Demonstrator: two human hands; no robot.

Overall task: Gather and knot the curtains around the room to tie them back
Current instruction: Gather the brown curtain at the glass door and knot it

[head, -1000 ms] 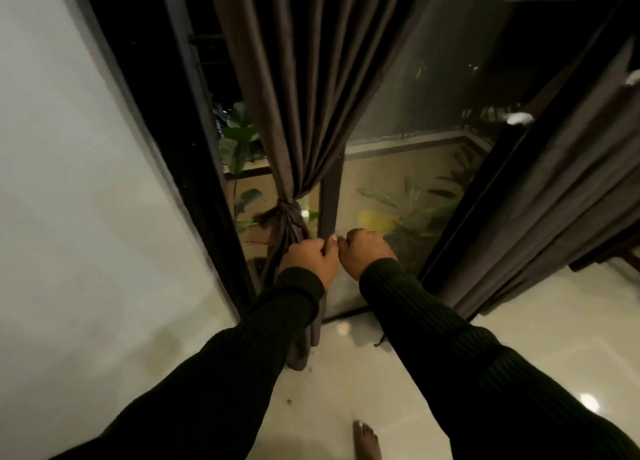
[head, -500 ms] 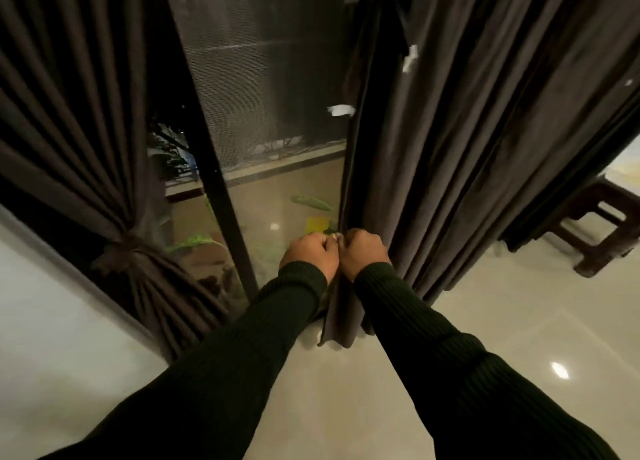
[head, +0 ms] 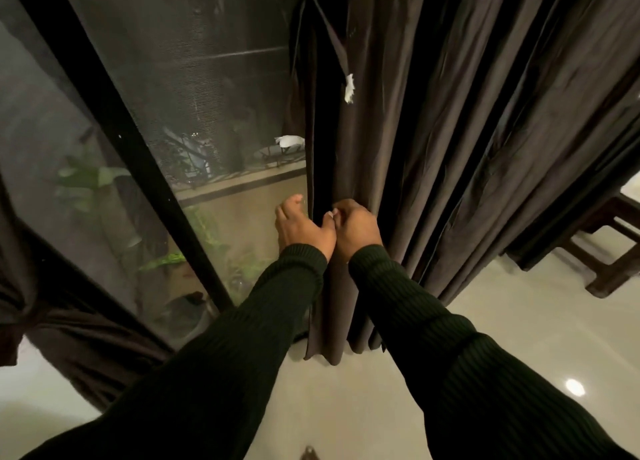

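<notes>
A dark brown curtain [head: 450, 147] hangs loose in long folds from the top of the view down to the floor, right of the glass door. My left hand [head: 301, 225] is at its left edge, fingers reaching behind the cloth and thumb lying on the front. Touching it on the right, my right hand [head: 358, 227] is curled on a front fold of the same curtain. A second brown curtain [head: 52, 324], gathered and knotted, hangs at the lower left.
A black door frame [head: 138, 154] crosses the glass diagonally, with plants outside. A dark wooden bench [head: 609, 251] stands at the right on the glossy pale floor [head: 346, 407]. White scraps [head: 349, 88] stick to the curtain. My bare foot [head: 308, 454] shows at the bottom.
The view has swung right, from the knotted curtain to the loose one. Both hands came along, and the left hand's fingers have uncurled and slipped round the curtain's edge.
</notes>
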